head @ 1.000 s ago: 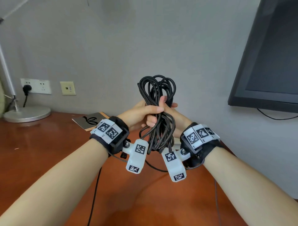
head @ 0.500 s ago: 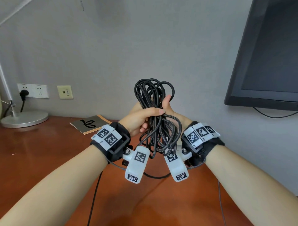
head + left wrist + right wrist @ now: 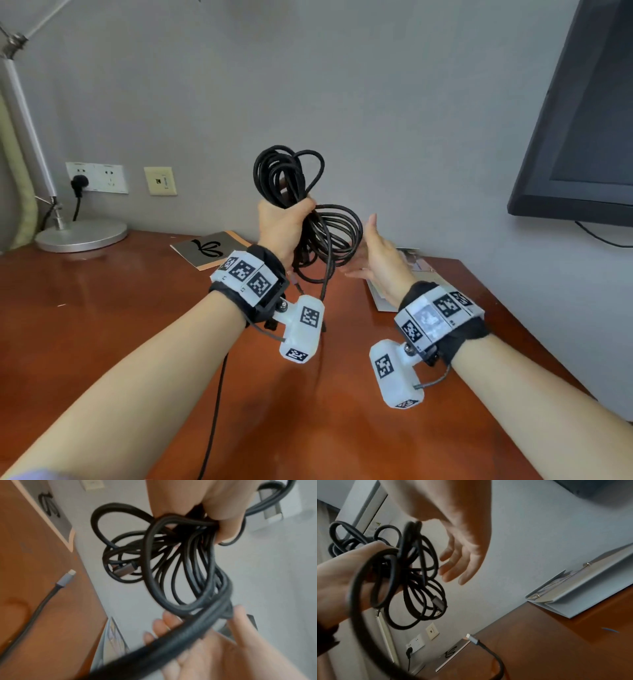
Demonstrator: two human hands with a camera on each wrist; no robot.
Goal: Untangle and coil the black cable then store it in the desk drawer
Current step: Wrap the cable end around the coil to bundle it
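Left hand (image 3: pixel 284 226) clamped round cable (image 3: pixel 301 212) to keep loops bunched (right hand (image 3: pixel 380 260) spread, empty, just beside).

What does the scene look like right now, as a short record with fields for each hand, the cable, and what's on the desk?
left hand: grips the black cable bundle, raised above the desk
right hand: open, fingers straight, beside the loops
black cable: bunched loops, one strand trailing down; a plug end lies on the desk
desk items: lamp base, booklet, papers
drawer: not in view
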